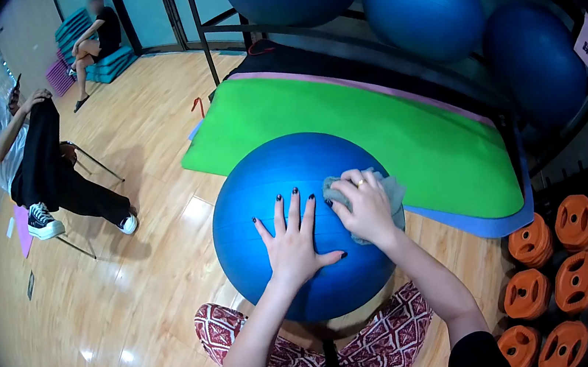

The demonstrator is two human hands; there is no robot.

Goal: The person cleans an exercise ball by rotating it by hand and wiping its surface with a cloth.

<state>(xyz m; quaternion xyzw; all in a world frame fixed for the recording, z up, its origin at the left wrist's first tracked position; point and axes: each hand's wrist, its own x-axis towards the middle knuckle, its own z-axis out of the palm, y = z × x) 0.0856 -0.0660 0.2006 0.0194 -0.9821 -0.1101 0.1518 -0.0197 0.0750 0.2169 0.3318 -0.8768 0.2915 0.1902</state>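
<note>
Fingers of our right hand (368, 211) grip a grey cloth (394, 191) against the right side of the blue ball (329, 234) at mid-frame — our left hand (292, 245), fingers spread flat on it, lies just left of the cloth.

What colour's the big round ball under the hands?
The round ball is blue, best in the head view.

Over the floor (172, 274) left of the ball (330, 231) there's passing room; orange plates (564, 285) obstruct rightward.
</note>
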